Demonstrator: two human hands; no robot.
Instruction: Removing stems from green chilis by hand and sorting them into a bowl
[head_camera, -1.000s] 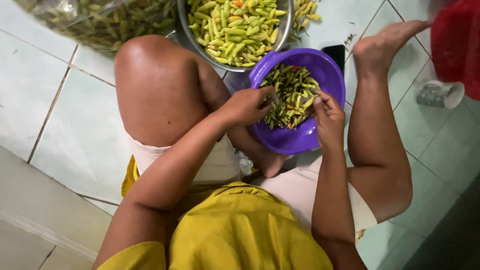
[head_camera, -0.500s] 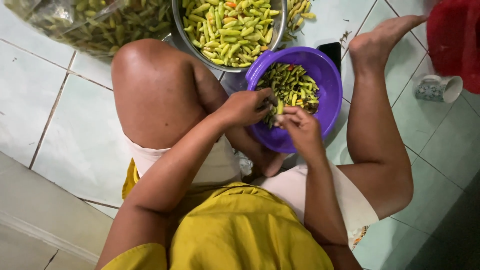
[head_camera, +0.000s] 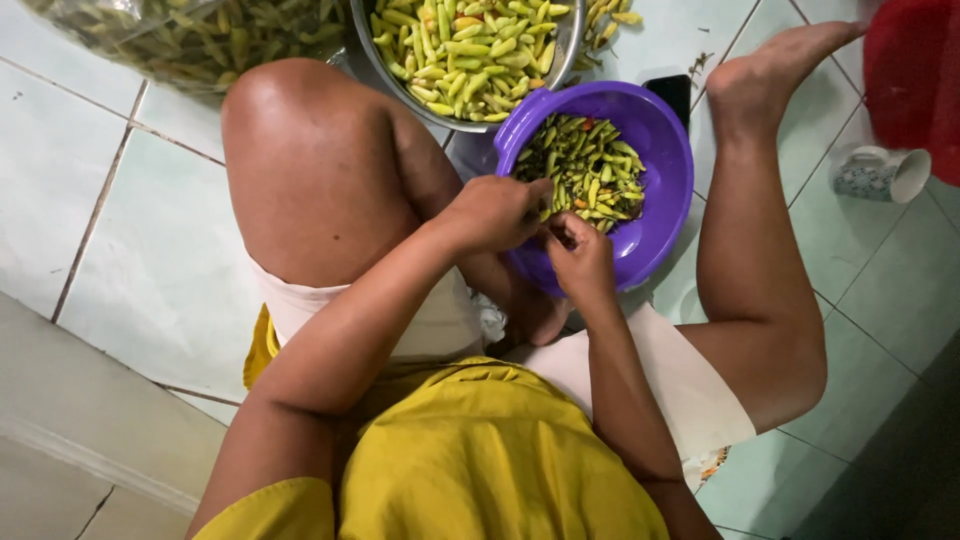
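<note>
The left hand (head_camera: 497, 212) and the right hand (head_camera: 580, 256) meet at the near rim of a purple bowl (head_camera: 655, 215), fingers curled in and pinched together on something small between them, most likely one chili, though the piece itself is too hidden by the fingers to make out. The bowl rests on the tiled floor (head_camera: 150, 260) between the seated person's legs and holds a heap of small chilies (head_camera: 588, 170), mostly green and yellow with a few orange ones. The step in hand looks like picking a single chili clean of its stem. By that reading, the next move calls for a short pinch and twist with the fingertips, keeping the pod whole. Just beyond the bowl stands a metal basin (head_camera: 560, 55) full of paler green chilies, and a clear bag (head_camera: 190, 40) of more lies to its left. A dark phone (head_camera: 672, 92) peeks out behind the bowl; a patterned cup (head_camera: 880, 174) lies on its side beside a red tub (head_camera: 915, 80).
</note>
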